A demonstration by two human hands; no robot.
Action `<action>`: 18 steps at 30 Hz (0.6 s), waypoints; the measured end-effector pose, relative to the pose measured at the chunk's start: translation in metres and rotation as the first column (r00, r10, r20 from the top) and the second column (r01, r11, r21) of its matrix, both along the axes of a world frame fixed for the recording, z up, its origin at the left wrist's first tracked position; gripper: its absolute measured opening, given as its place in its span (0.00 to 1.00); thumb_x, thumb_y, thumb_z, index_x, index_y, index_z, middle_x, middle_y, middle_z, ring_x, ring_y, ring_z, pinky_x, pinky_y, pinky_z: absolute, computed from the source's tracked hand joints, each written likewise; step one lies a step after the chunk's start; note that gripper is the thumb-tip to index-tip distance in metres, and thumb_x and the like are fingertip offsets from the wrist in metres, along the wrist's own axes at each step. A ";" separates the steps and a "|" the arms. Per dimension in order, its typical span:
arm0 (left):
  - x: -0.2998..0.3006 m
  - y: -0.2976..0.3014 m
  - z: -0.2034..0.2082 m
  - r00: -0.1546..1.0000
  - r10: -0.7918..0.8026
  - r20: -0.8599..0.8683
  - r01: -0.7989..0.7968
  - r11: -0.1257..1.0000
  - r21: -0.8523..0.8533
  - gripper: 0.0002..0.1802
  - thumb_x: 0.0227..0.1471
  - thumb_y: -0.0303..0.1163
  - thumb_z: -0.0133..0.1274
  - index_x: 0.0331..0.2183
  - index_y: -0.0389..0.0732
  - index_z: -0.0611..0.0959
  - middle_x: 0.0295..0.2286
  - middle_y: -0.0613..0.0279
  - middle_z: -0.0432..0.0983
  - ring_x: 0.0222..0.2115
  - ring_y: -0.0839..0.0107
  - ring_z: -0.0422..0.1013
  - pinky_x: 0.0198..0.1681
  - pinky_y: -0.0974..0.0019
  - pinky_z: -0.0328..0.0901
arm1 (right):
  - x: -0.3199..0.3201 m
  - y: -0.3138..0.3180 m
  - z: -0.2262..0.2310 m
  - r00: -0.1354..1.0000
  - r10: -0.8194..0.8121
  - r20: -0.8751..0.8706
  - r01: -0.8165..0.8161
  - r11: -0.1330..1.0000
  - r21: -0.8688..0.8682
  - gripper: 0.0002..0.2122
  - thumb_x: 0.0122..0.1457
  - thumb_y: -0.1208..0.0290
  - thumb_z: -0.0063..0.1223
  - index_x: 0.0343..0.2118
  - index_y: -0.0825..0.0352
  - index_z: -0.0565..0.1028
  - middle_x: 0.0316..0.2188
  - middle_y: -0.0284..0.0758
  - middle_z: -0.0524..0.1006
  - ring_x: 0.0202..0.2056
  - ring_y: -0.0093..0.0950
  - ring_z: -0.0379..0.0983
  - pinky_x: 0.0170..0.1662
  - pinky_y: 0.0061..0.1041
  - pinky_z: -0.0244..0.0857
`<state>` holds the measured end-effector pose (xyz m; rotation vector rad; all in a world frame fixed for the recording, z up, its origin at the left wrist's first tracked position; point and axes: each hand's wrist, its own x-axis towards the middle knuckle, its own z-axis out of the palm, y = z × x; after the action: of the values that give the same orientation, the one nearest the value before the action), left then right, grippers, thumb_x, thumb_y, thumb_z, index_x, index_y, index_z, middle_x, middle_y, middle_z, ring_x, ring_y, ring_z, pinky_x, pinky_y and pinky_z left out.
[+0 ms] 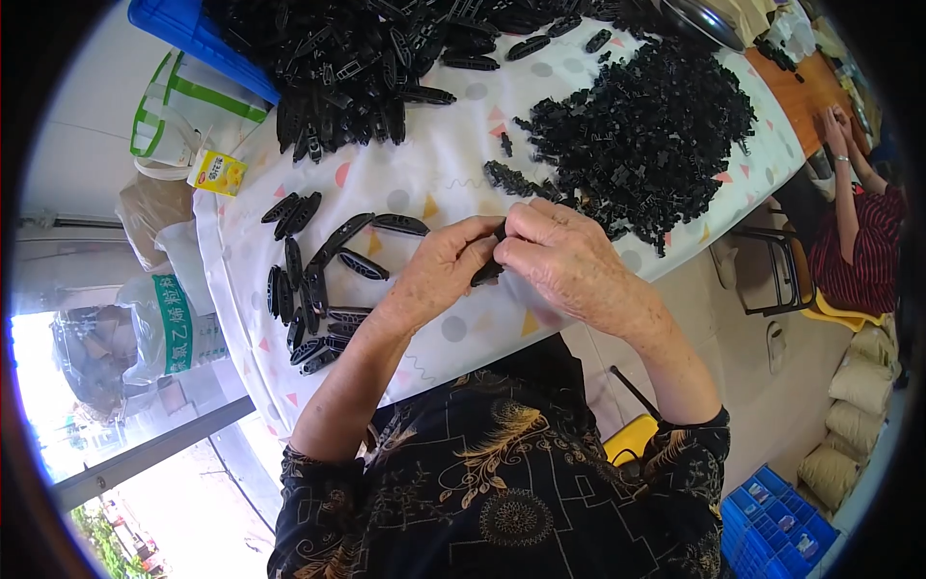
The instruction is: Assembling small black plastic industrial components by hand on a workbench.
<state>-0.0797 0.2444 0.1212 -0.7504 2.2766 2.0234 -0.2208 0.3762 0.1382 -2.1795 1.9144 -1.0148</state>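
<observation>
My left hand (439,270) is closed round a black plastic part (485,273), held just above the near edge of the table. Against the same part, my right hand (569,256) is closed with thumb and fingertips pinched together. Most of the part is hidden by my fingers, so its full shape does not show. Beside my left hand lies a loose group of long, oval black plastic pieces (364,263) with slotted frames. Beyond my right hand spreads a large heap of small black plastic pieces (641,135).
A patterned white cloth (453,333) covers the table. Long black pieces (338,72) pile up by a blue bin (207,39) at the far left. A small yellow box (220,174) lies at the left edge. Another person (854,232) sits at the right, near blue crates (776,526).
</observation>
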 end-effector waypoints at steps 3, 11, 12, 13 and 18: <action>0.005 -0.001 -0.003 0.999 -0.023 0.039 0.021 0.999 0.035 0.18 0.60 0.32 0.43 0.50 0.37 0.73 0.30 0.68 0.73 0.27 0.83 0.67 0.25 0.79 0.62 | 0.000 -0.002 -0.002 0.987 -0.058 0.150 0.055 0.998 0.019 0.09 0.43 0.82 0.59 0.28 0.69 0.72 0.26 0.34 0.68 0.29 0.31 0.70 0.32 0.25 0.67; 0.017 0.009 -0.002 0.998 0.012 -0.063 -0.003 0.989 0.146 0.36 0.50 0.17 0.51 0.58 0.40 0.56 0.40 0.56 0.73 0.36 0.72 0.73 0.34 0.72 0.67 | 0.021 -0.004 -0.056 0.431 -0.222 0.875 0.040 0.973 0.227 0.21 0.53 0.82 0.56 0.50 0.68 0.65 0.39 0.32 0.74 0.40 0.20 0.70 0.43 0.22 0.66; 0.020 0.009 -0.005 0.999 0.002 -0.046 0.003 0.994 0.111 0.38 0.52 0.18 0.50 0.60 0.42 0.52 0.40 0.55 0.73 0.37 0.71 0.73 0.35 0.71 0.67 | 0.029 -0.007 -0.057 0.213 -0.185 0.959 -0.009 0.982 0.191 0.22 0.54 0.82 0.54 0.52 0.69 0.64 0.39 0.32 0.74 0.40 0.20 0.70 0.44 0.22 0.66; 0.021 0.010 -0.006 0.999 0.002 -0.046 0.004 0.993 0.114 0.38 0.52 0.18 0.50 0.60 0.42 0.52 0.40 0.55 0.73 0.37 0.71 0.73 0.35 0.71 0.67 | 0.034 -0.010 -0.058 -0.019 -0.146 0.989 -0.046 0.988 0.145 0.23 0.55 0.82 0.53 0.54 0.69 0.62 0.38 0.32 0.74 0.41 0.21 0.70 0.45 0.21 0.65; 0.027 0.007 -0.007 0.992 0.102 -0.080 -0.086 0.980 0.180 0.38 0.54 0.17 0.44 0.61 0.44 0.46 0.43 0.53 0.72 0.37 0.71 0.72 0.38 0.68 0.69 | 0.048 -0.024 -0.056 -0.097 -0.195 0.976 -0.063 0.980 0.190 0.19 0.57 0.80 0.52 0.53 0.71 0.65 0.36 0.32 0.74 0.36 0.19 0.71 0.39 0.18 0.68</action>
<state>-0.0532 0.2514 0.1143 -0.7839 2.1045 2.3078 -0.1727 0.3526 0.0823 -0.4645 1.0838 -1.6504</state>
